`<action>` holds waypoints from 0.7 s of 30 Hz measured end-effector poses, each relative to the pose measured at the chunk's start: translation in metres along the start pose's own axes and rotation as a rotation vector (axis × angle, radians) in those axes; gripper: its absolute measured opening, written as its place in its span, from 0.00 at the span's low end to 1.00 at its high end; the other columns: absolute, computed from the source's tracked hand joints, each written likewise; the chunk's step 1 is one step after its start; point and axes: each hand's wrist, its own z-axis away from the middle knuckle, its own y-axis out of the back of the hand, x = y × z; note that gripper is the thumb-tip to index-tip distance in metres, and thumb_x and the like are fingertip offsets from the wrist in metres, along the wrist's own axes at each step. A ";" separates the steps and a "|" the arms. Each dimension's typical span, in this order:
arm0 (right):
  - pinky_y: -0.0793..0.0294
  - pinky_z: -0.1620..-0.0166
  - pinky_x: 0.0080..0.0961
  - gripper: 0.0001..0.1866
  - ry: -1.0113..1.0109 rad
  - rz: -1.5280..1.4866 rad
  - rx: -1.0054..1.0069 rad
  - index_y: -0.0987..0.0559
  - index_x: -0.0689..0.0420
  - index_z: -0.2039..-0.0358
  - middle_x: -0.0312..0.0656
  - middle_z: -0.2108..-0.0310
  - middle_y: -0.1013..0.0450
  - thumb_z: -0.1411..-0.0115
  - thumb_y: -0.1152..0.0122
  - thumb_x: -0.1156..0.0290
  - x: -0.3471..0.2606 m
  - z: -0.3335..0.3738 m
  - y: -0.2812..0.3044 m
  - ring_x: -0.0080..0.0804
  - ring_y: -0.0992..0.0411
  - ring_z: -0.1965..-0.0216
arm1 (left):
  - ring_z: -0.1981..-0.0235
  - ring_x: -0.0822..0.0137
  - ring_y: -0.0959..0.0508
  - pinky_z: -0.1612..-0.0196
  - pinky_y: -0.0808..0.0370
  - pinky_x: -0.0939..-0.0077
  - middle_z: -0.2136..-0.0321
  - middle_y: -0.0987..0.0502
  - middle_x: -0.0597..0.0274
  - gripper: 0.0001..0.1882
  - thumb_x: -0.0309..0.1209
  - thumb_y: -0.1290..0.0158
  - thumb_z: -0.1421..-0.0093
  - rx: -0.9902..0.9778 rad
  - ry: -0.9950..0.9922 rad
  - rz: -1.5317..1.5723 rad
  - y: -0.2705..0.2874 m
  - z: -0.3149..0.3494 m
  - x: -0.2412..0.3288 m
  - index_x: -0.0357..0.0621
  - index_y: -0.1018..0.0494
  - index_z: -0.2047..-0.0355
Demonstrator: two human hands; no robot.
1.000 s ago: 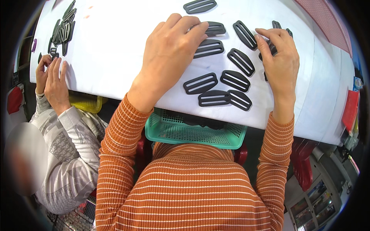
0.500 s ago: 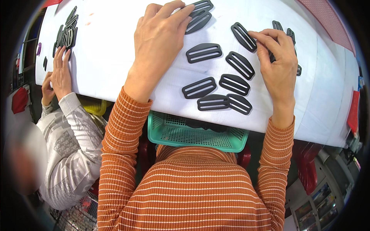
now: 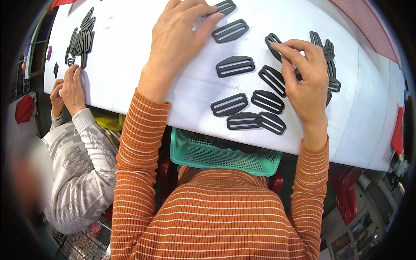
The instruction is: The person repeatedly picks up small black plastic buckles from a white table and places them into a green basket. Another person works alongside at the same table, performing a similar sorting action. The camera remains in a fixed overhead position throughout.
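Buckle [image 3: 270, 40] under right grip [image 3: 278, 51], farther buckle [image 3: 225, 7] at left grip [image 3: 219, 12]; whether either grasps, cannot tell.

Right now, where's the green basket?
In the head view, the green basket is below centre, at the edge of the white table, between the black buckles and the orange striped top.

So the left hand [image 3: 180, 39] has its fingertips on a black slotted buckle [image 3: 225, 7] way up at the top edge, and the right hand [image 3: 305, 76] has its index fingertip on another one. More buckles lie loose between them on the white table [image 3: 130, 65], with a green basket [image 3: 225, 166] just below its edge. Off to the left there's a co-worker's hand [image 3: 73, 92] right by a heap of similar black pieces [image 3: 81, 42].
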 end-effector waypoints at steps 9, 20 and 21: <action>0.29 0.59 0.29 0.12 -0.026 0.022 0.046 0.14 0.54 0.64 0.35 0.65 0.24 0.47 0.38 0.82 0.008 0.003 0.003 0.32 0.28 0.63 | 0.60 0.55 0.23 0.55 0.25 0.65 0.65 0.20 0.54 0.07 0.24 0.42 0.43 0.017 0.147 0.043 -0.017 0.006 -0.008 0.39 0.19 0.63; 0.33 0.58 0.31 0.18 0.096 -0.005 0.002 0.14 0.51 0.66 0.34 0.63 0.23 0.56 0.39 0.84 -0.033 0.057 0.033 0.36 0.28 0.60 | 0.56 0.49 0.24 0.50 0.27 0.60 0.61 0.21 0.49 0.10 0.22 0.42 0.44 0.215 0.123 0.049 -0.022 0.016 -0.018 0.38 0.21 0.61; 0.33 0.57 0.31 0.17 0.066 -0.007 -0.032 0.14 0.51 0.66 0.34 0.63 0.23 0.56 0.39 0.84 -0.041 0.067 0.035 0.36 0.28 0.59 | 0.56 0.49 0.23 0.50 0.27 0.60 0.61 0.21 0.49 0.09 0.22 0.42 0.43 0.211 0.123 0.054 -0.021 0.015 -0.018 0.38 0.21 0.61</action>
